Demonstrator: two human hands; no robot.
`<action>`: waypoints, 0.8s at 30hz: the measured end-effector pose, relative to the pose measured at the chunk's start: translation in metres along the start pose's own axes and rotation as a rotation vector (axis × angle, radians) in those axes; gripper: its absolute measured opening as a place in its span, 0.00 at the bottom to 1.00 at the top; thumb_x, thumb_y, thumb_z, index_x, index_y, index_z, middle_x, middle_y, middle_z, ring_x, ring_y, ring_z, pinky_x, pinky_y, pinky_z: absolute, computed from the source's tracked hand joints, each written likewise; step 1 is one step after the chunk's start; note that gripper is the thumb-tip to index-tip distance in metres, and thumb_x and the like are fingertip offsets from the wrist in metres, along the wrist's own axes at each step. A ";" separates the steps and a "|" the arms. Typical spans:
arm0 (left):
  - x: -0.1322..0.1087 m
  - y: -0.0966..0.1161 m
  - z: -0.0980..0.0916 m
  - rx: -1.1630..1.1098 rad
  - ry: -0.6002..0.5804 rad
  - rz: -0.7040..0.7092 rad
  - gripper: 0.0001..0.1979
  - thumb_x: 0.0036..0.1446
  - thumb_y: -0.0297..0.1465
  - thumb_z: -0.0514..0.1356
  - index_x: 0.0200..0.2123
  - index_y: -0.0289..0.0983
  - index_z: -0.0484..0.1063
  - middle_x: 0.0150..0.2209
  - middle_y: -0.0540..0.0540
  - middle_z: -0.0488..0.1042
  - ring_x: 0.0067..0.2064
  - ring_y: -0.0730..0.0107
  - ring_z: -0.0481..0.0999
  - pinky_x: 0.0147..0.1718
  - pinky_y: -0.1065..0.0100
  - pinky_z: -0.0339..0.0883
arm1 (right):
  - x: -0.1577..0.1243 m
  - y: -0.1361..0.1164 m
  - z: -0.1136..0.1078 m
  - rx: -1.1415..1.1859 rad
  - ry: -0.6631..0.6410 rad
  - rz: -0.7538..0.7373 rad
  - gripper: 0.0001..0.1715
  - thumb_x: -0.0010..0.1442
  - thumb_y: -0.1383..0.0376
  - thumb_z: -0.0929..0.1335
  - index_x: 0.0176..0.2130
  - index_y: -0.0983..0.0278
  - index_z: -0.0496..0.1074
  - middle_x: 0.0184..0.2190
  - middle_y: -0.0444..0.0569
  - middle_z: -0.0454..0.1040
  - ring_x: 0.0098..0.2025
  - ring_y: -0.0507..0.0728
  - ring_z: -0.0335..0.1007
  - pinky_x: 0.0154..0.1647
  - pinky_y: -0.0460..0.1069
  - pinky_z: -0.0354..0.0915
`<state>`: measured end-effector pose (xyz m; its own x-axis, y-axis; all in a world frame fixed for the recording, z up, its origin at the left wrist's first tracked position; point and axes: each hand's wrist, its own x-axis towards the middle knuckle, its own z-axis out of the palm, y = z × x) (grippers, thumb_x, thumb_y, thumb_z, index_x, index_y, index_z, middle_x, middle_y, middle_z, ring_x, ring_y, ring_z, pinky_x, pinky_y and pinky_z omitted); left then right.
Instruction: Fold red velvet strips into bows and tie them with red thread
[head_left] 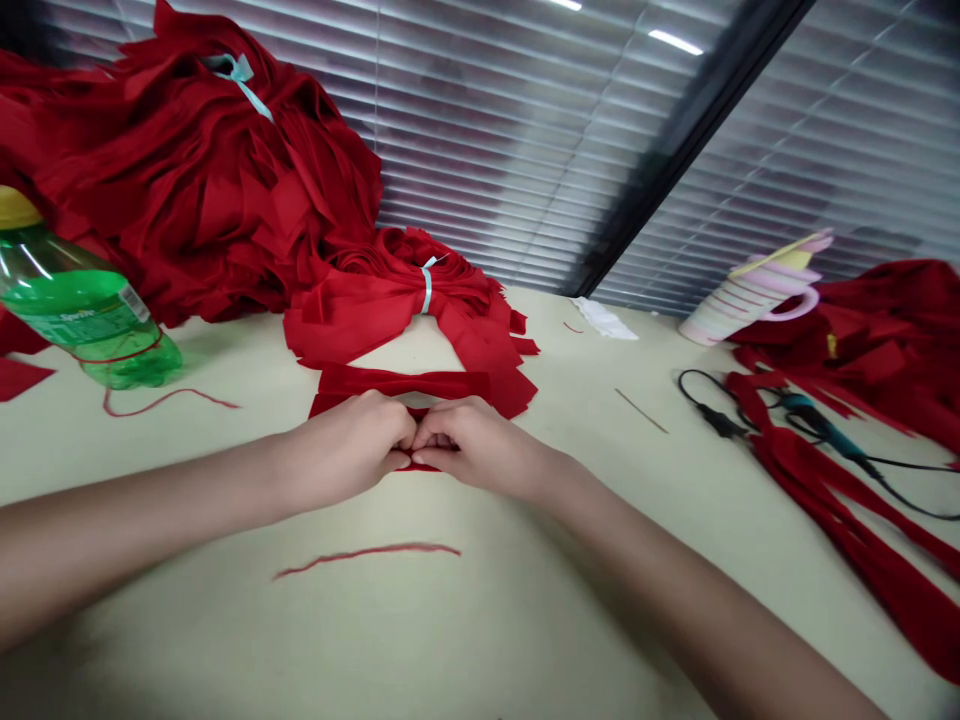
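Evidently, my fingers are closed in a pinch: left hand (pixel 356 445) and right hand (pixel 487 450) meet on the red cloth strip (pixel 401 382), though the fold inside is hidden. I'd judge this a folding or gathering step; the next move calls for keeping that pinch even. The strip sits over the counter (pixel 540 620), between the loose thread (pixel 367 554) and the tied bundle (pixel 480 305).

Soft, fairly dim light covers the worktop (pixel 450 630), with blurry shadow along the right forearm (pixel 675 580); white glare streaks the blinds (pixel 480 110), upper right; edges look stretched and smeared.
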<state>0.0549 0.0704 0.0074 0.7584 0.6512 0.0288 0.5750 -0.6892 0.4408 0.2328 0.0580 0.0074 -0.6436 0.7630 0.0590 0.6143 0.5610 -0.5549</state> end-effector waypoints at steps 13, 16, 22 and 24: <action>0.002 0.006 -0.005 0.007 -0.004 0.005 0.09 0.55 0.23 0.54 0.27 0.35 0.72 0.29 0.45 0.75 0.31 0.67 0.75 0.28 0.71 0.63 | -0.005 0.004 0.006 -0.029 0.059 -0.080 0.05 0.59 0.73 0.65 0.31 0.66 0.70 0.31 0.47 0.72 0.33 0.52 0.67 0.34 0.47 0.64; 0.001 0.010 -0.006 0.018 -0.003 -0.003 0.09 0.55 0.22 0.54 0.26 0.35 0.72 0.28 0.45 0.75 0.30 0.66 0.74 0.28 0.70 0.64 | -0.006 0.007 0.007 -0.002 0.083 -0.084 0.05 0.57 0.73 0.67 0.31 0.66 0.72 0.28 0.45 0.71 0.29 0.50 0.66 0.30 0.45 0.62; 0.001 0.009 -0.005 0.027 0.000 -0.018 0.09 0.55 0.23 0.55 0.27 0.35 0.73 0.28 0.45 0.75 0.30 0.66 0.74 0.27 0.70 0.63 | -0.003 0.007 0.007 0.005 0.094 -0.065 0.06 0.55 0.74 0.69 0.29 0.65 0.73 0.27 0.44 0.73 0.29 0.50 0.67 0.29 0.44 0.62; 0.002 0.006 -0.005 0.028 -0.009 -0.027 0.08 0.54 0.24 0.56 0.26 0.36 0.73 0.27 0.47 0.75 0.29 0.68 0.74 0.26 0.71 0.61 | -0.002 0.005 0.007 -0.010 0.090 -0.053 0.06 0.54 0.75 0.69 0.28 0.65 0.72 0.25 0.43 0.71 0.26 0.49 0.65 0.27 0.43 0.61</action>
<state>0.0582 0.0696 0.0145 0.7452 0.6668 0.0092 0.6036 -0.6802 0.4159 0.2346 0.0570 -0.0015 -0.6320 0.7578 0.1625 0.5855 0.6042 -0.5405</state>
